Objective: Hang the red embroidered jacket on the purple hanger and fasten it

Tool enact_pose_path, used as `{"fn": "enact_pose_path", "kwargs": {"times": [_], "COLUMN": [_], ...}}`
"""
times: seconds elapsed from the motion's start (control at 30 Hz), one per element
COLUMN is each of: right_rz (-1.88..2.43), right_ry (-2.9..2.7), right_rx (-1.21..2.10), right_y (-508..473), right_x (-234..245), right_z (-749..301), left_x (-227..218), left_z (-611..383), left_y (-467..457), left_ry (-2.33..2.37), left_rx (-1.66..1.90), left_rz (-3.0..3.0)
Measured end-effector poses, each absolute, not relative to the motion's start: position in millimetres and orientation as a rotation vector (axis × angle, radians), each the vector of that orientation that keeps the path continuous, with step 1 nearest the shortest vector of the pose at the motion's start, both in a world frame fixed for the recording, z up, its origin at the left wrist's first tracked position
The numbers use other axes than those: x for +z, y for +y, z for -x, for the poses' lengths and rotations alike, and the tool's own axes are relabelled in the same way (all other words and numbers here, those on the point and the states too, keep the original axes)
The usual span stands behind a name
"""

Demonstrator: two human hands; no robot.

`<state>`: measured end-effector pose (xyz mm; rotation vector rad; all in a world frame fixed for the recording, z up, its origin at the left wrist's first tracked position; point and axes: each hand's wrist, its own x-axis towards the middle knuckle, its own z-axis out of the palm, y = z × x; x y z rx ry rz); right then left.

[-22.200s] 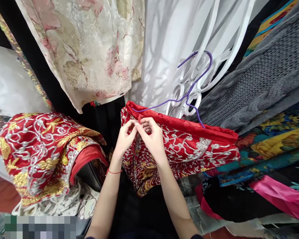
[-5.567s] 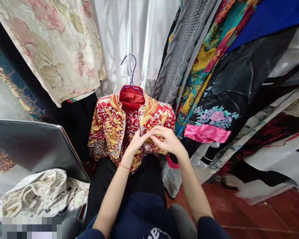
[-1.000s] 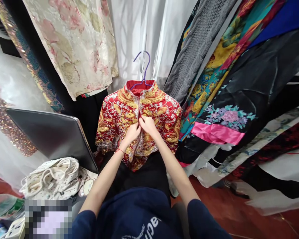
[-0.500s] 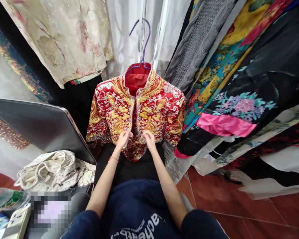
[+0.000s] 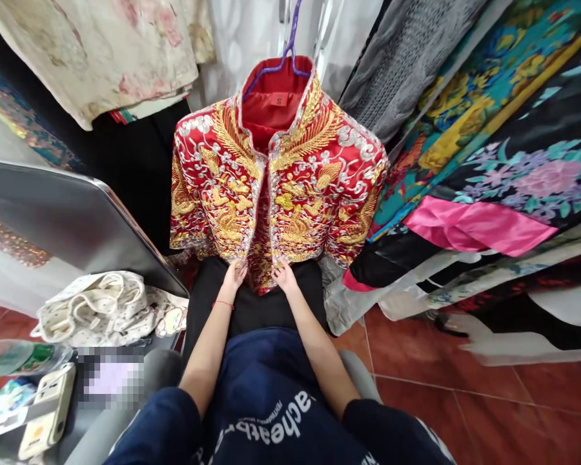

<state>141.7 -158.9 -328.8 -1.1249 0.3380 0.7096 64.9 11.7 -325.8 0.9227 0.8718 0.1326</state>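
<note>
Red jacket (image 5: pixel 281 174) on a purple hanger (image 5: pixel 290 45), hung among other garments; your hands meet at its lower hem. The jacket hangs front-on, upright, between a black garment (image 5: pixel 130 168) at its left edge and the patterned robes (image 5: pixel 489 129) at its right; its hem just overlaps the black cloth on your lap.

Step in hand, as judged from the hand positions: tugging the two front panels level at the hem. Draw both corners downward with equal, light tension, so that the front edges lie side by side and the collar stays centred on the hanger. Pinch the cloth edge, not the raised embroidery, which could snag or fray.

Materials, largest first. The jacket is red satin, densely worked in gold and silver thread, stiff and heavy-looking, with short wide sleeves and a stand collar; its plain red lining carries a small size label. The hanger looks like thin coated wire. To the left a grey panel (image 5: pixel 68 219) slopes down, with a soft spotted cream bag (image 5: pixel 106 310) against its lower edge.

Left hand (image 5: pixel 235 274): fingers closed narrowly on the hem of the left front panel. Right hand (image 5: pixel 285 276): fingertips on the hem of the right panel; whether they pinch it or merely press on it cannot be told. A red string circles your left wrist.
</note>
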Motion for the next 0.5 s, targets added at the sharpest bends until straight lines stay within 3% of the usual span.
{"fn": "enact_pose_path", "kwargs": {"times": [0.5], "right_rz": [1.029], "right_ry": [0.2], "right_rx": [0.865], "right_y": [-178.7], "right_x": [-328.7], "right_z": [-102.7], "left_x": [-300.1], "left_z": [-35.3], "left_y": [-16.9], "left_ry": [0.579], "left_rx": [0.012], "left_rz": [-0.708]}}
